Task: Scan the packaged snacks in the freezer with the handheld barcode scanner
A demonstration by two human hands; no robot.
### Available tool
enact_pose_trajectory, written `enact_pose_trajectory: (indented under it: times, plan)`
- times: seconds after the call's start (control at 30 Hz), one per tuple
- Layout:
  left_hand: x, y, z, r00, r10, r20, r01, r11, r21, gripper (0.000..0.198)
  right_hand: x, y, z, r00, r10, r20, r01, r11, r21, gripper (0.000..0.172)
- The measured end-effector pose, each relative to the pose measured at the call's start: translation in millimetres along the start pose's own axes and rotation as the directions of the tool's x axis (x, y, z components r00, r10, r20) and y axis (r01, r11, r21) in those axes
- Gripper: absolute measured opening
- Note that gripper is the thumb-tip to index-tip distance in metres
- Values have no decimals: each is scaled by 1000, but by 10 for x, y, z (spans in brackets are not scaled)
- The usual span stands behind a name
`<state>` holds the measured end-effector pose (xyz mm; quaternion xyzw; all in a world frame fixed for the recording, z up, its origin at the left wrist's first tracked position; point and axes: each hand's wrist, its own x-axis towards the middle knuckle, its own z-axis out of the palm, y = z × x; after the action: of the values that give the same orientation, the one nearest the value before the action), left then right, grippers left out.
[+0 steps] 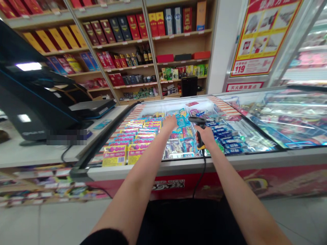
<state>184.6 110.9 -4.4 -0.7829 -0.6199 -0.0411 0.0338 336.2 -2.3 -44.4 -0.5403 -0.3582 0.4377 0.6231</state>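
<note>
My right hand [207, 135] is wrapped round the grip of a black barcode scanner [197, 120] with a yellow-edged base. The scanner is above a chest freezer [107, 172] full of packaged ice creams, and its cable runs down over the front edge. Further left, my left hand [170, 121] reaches over the freezer with its fingers apart, close to some light blue packets [182, 120]. Whether the fingertips touch a packet is hard to make out. Yellow and pink boxes [114, 154] stand in rows left of that hand; dark blue packets [228, 136] lie right of the scanner.
At the left, a checkout machine [38, 98] and a flat scale [93, 108] stand on a white counter [38, 154]. Shelves [127, 44] of boxes and bottles rise behind. The freezer's right part has a glass lid [283, 115]. A red poster [265, 37] hangs at the back right.
</note>
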Motion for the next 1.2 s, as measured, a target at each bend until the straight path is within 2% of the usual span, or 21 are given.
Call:
enact_pose_trajectory:
  times: [0.07, 0.17, 0.27, 0.4, 0.5, 0.67, 0.83, 0.9, 1.07, 1.2]
  plan:
    - [102, 50, -19, 999, 8, 48, -9, 1000, 19, 61, 3, 12, 6, 1000, -6, 7, 6, 1000, -6, 22]
    - [227, 233, -24, 992, 3, 129, -2, 1000, -10, 70, 10, 34, 11, 999, -35, 16, 35, 999, -37, 22]
    - [310, 471, 51, 996, -38, 83, 45, 996, -79, 69, 16, 47, 8, 999, -50, 13, 50, 998, -46, 24]
    - [356, 641, 219, 999, 26, 25, -25, 999, -35, 61, 10, 45, 3, 999, -36, 0, 36, 999, -29, 24]
    - [359, 597, 295, 998, 59, 10, -59, 998, 7, 58, -6, 32, 7, 1000, -19, -12, 19, 999, -31, 24]
    - [321, 359, 310, 987, 152, -44, -150, 988, 45, 57, -31, 6, 15, 1000, -21, -6, 21, 999, -30, 23]
    - [225, 203, 294, 934, 355, -43, -351, 932, 88, 53, -54, -26, 28, 1000, -18, -12, 18, 1000, -21, 24]
    - [182, 178, 299, 912, 402, -82, -394, 914, 98, 54, -59, -34, 32, 1000, -13, -13, 12, 1000, -10, 24]
    - [150, 185, 275, 903, 361, -235, -352, 932, 79, 51, -44, -34, 20, 1000, 13, 9, -13, 1000, 22, 22]
    - [216, 350, 150, 909, 295, -294, -318, 948, -31, 47, -46, -47, -47, 1000, 8, -1, -8, 999, 42, 22]
